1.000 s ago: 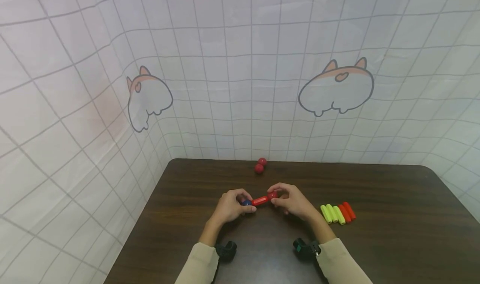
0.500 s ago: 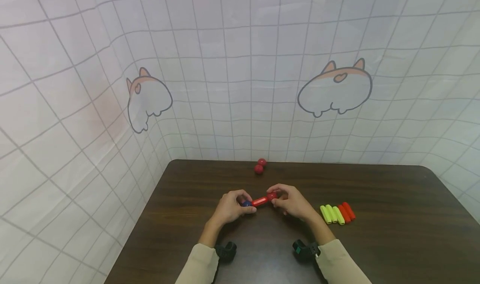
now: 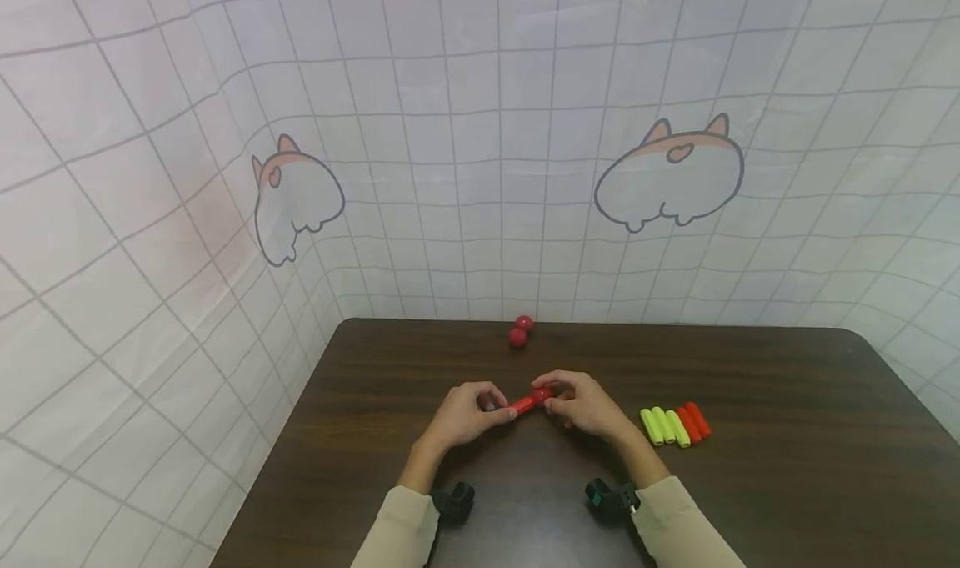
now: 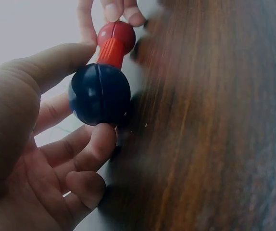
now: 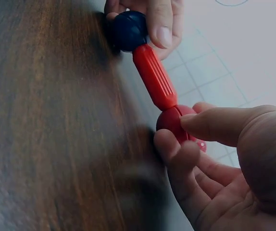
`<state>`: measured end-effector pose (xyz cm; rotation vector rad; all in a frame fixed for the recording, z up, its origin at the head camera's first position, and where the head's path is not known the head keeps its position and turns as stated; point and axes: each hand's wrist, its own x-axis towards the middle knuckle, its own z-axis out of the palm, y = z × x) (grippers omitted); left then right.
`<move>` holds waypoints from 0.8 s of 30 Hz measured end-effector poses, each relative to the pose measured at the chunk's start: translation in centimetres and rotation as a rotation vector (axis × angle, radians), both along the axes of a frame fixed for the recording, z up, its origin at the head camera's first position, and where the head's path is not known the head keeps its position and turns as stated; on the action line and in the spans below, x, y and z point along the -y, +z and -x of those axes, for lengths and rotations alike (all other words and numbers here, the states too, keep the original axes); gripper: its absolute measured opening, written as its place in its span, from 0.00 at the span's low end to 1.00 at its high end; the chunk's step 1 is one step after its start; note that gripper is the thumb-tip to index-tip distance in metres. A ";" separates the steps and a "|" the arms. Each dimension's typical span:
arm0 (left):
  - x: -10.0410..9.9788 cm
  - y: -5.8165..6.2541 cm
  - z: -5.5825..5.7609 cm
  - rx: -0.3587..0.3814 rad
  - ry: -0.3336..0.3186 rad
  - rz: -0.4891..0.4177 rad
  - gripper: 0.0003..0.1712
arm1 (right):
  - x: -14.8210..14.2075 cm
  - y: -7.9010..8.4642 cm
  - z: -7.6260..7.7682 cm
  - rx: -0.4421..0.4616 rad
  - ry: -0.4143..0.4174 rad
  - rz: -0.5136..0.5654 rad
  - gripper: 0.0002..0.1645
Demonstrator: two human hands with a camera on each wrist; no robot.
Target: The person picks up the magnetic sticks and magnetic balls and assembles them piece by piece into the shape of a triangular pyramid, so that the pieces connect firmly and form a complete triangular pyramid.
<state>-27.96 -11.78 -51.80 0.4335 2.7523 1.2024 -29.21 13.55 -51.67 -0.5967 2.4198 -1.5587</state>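
Observation:
A ribbed red rod [image 5: 155,77] joins a dark blue ball [image 4: 99,94] at one end and a red ball [image 5: 170,122] at the other, held low over the table. My left hand [image 3: 465,412] grips the blue ball, its thumb stretched along the side toward the rod; in the head view this hand hides most of that ball. At the other end, my right hand [image 3: 588,403] pinches the red ball between thumb and fingers. The rod runs slanted between both hands, its middle uncovered.
Two loose red balls [image 3: 518,337] lie near the back edge of the dark wooden table [image 3: 787,401]. Right of my right hand, several yellow-green rods [image 3: 664,426] and two red rods [image 3: 693,421] sit side by side. A gridded white curtain [image 3: 480,176] hangs behind.
My left hand has shifted slightly right, and its thumb and fingers now cover the blue ball in the head view. My right hand has edged slightly left with the red ball.

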 end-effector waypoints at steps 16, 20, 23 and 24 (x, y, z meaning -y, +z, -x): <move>-0.3 0.1 -0.1 0.001 -0.006 0.007 0.10 | 0.6 0.2 -0.2 0.036 0.061 0.069 0.21; -0.5 0.1 -0.2 0.018 -0.019 -0.025 0.10 | 0.5 0.2 -0.2 0.041 0.093 0.071 0.22; -0.7 0.2 -0.2 0.018 -0.031 -0.044 0.10 | 0.0 0.6 -0.1 0.042 0.095 0.072 0.23; -0.8 0.2 -0.2 0.018 -0.033 -0.047 0.10 | -0.3 0.8 -0.1 0.041 0.093 0.077 0.23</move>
